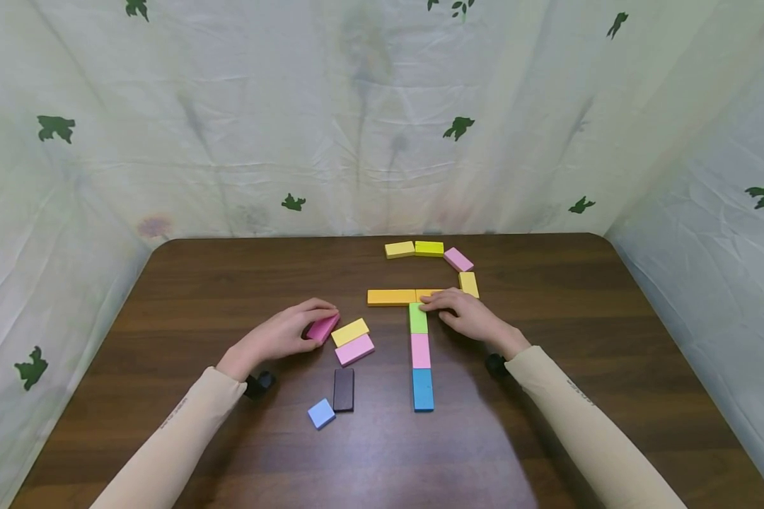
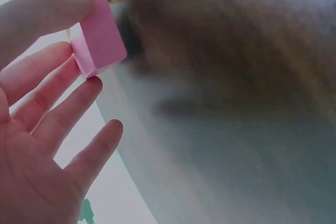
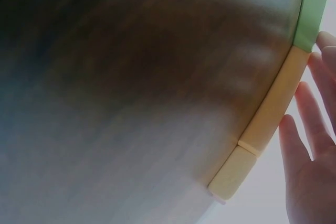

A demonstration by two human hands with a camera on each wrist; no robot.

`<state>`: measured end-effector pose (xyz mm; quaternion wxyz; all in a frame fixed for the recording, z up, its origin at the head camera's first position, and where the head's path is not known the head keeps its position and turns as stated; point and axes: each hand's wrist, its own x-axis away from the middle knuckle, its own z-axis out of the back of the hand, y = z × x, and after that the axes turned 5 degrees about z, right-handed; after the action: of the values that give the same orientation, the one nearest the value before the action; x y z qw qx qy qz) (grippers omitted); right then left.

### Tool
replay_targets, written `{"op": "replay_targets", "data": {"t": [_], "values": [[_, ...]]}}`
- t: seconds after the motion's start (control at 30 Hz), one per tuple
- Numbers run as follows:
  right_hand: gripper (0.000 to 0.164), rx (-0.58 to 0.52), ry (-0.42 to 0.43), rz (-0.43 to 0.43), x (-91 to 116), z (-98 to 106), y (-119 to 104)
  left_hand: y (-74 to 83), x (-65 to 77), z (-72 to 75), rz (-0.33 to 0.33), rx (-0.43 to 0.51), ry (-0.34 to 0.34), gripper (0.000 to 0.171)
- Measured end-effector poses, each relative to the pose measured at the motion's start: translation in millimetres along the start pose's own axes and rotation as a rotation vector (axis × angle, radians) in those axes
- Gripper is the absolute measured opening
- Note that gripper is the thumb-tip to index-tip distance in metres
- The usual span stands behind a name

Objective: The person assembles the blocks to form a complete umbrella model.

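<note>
My left hand [image 1: 285, 332] pinches a deep pink block [image 1: 322, 328] between thumb and fingers, left of the middle of the table. In the left wrist view the same pink block [image 2: 104, 38] is tilted, with the lower fingers spread free of it. Beside it lie a yellow block [image 1: 350, 332] and a light pink block [image 1: 354, 350], side by side. My right hand [image 1: 474, 317] rests with relaxed fingers at the joint of a green block [image 1: 418, 322] and an orange block [image 1: 424, 293], which it partly covers. Nothing is gripped in it.
Below the green block run a pink [image 1: 421, 351] and a blue block [image 1: 423, 390]. Another orange block [image 1: 391, 297] extends left. Yellow [image 1: 469, 284], pink [image 1: 458, 259] and further yellow blocks [image 1: 429, 249] curve behind. A black [image 1: 344, 390] and a light blue block [image 1: 321, 414] lie nearer.
</note>
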<state>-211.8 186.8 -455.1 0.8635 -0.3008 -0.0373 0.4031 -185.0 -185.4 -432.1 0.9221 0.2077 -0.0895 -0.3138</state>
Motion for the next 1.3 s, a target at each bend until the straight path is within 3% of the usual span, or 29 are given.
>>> {"op": "replay_targets", "data": {"t": [0.3,0.63,1.0,1.3], "values": [[0.037,-0.003,-0.007,-0.007,0,0,-1,-1.5,-12.2,5.7,-0.002,0.033,0.065,0.052],[0.037,0.002,0.006,0.004,1,1,-2,-4.2,-39.2,6.9,0.011,0.049,0.102,0.053],[0.037,0.001,0.007,0.003,0,1,-2,-7.6,-71.1,7.2,0.036,0.024,0.087,0.052],[0.037,-0.004,0.007,-0.001,0,1,-3,-8.5,-98.4,6.9,0.019,-0.013,0.09,0.049]]}}
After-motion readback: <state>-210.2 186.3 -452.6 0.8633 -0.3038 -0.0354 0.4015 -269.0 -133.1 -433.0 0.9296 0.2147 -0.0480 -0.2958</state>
